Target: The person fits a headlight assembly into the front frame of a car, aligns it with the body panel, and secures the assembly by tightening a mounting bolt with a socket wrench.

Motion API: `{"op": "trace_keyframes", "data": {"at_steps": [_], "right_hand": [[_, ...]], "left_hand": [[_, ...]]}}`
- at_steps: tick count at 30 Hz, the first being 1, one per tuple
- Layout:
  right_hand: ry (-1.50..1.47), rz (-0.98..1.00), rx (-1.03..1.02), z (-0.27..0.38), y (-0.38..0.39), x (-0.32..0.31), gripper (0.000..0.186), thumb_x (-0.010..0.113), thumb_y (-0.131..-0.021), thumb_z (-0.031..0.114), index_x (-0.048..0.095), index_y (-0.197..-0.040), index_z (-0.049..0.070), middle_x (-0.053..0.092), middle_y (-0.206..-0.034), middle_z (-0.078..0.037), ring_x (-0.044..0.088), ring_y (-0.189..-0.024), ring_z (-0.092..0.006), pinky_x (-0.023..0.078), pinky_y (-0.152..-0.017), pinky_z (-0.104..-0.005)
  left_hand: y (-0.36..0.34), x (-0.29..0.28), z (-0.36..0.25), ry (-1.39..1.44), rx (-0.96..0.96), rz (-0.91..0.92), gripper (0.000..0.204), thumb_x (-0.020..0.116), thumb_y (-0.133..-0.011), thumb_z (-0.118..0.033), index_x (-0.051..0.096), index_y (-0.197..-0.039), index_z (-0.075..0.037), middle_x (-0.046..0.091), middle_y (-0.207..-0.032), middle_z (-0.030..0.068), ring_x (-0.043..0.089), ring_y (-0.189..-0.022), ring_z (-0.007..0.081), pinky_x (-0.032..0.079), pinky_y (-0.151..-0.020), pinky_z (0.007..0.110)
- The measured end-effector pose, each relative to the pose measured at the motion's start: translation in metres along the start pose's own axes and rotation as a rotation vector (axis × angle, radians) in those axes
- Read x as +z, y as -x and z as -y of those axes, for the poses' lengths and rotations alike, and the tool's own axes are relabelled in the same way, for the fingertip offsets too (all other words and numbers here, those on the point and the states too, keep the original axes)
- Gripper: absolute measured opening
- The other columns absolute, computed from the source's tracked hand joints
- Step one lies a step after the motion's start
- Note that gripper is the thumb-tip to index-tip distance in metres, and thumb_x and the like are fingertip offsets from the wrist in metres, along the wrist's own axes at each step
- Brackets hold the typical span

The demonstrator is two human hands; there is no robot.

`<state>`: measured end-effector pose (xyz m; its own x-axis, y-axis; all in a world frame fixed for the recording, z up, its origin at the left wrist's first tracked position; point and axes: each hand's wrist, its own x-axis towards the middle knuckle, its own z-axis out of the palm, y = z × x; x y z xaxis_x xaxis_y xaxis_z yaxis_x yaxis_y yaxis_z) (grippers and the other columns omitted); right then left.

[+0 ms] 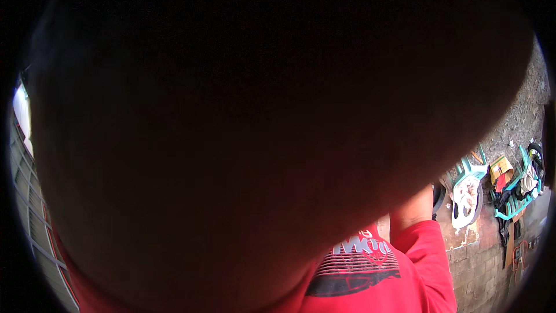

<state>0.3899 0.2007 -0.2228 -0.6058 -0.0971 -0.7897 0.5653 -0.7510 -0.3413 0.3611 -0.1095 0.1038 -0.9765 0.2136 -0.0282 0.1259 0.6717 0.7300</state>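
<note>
Obstruction: a large dark rounded shape (260, 127), out of focus and very close to the lens, fills most of the view; what it is cannot be told.
Right arm: a forearm in a red long sleeve (425, 249) rises from the lower right, bent upward, its bare wrist vanishing behind the dark shape.
Right hand: hidden behind the dark shape; whether it is open, closed or gripping anything cannot be told.
Left hand: not visible anywhere in the view.
Clothing: a red shirt with a grey, white and black printed chest design (356, 266) shows at the bottom centre.
Nearest things: a turquoise plastic chair (468, 188) lies tipped on the ground just right of the raised forearm, a white oval plastic piece (465, 200) resting against it.
Packages: a small yellow-orange cardboard box (500, 168) sits between that chair and a second turquoise plastic chair (521, 188) draped with dark and pale cloths.
Ground: brick paving (478, 272) at lower right, grey gravel (521, 116) above it.
Left edge: a pale ribbed corrugated wall (29, 220) curves along the rim.
</note>
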Motion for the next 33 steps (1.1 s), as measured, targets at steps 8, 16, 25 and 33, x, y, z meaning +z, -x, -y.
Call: {"op": "trace_keyframes", "data": {"at_steps": [8, 16, 25, 33], "right_hand": [[0.190, -0.568, -0.116, 0.037, -0.013, -0.018, 0.081, 0.029, -0.114, 0.056, 0.011, -0.170, 0.001, 0.024, -0.172, -0.032, 0.024, -0.162, -0.0464, 0.021, -0.129, -0.0669], [0.071, -0.292, -0.307, -0.020, -0.016, 0.052, 0.034, 0.055, -0.110, 0.036, 0.067, -0.113, 0.004, 0.071, -0.094, -0.011, 0.071, -0.084, -0.0307, 0.061, -0.077, -0.0443], [0.269, -0.754, -0.189, 0.024, 0.007, -0.035, 0.085, 0.030, -0.112, 0.062, 0.011, -0.171, 0.004, 0.030, -0.173, -0.026, 0.032, -0.160, -0.0398, 0.015, -0.128, -0.0695], [0.216, -0.458, -0.243, -0.040, -0.036, -0.005, 0.044, 0.048, -0.114, 0.043, 0.060, -0.132, 0.005, 0.067, -0.127, -0.014, 0.066, -0.113, -0.0271, 0.054, -0.098, -0.0484]], "left_hand": [[-0.004, 0.004, -0.004, 0.005, -0.009, -0.024, 0.065, 0.049, -0.107, -0.057, 0.064, -0.146, -0.008, 0.064, -0.148, 0.0193, 0.056, -0.143, 0.0365, 0.043, -0.118, 0.044], [-0.012, 0.009, -0.006, 0.015, 0.029, -0.021, 0.063, 0.050, -0.107, -0.057, 0.065, -0.144, -0.008, 0.065, -0.147, 0.0189, 0.057, -0.141, 0.0363, 0.044, -0.117, 0.044], [-0.016, 0.017, -0.016, 0.020, 0.048, -0.016, 0.062, 0.050, -0.106, -0.056, 0.066, -0.143, -0.009, 0.067, -0.145, 0.0185, 0.059, -0.140, 0.0361, 0.046, -0.115, 0.044], [-0.026, 0.022, -0.022, 0.024, 0.073, -0.017, 0.060, 0.051, -0.106, -0.056, 0.068, -0.141, -0.010, 0.068, -0.143, 0.0182, 0.060, -0.138, 0.0359, 0.048, -0.114, 0.044]]}}
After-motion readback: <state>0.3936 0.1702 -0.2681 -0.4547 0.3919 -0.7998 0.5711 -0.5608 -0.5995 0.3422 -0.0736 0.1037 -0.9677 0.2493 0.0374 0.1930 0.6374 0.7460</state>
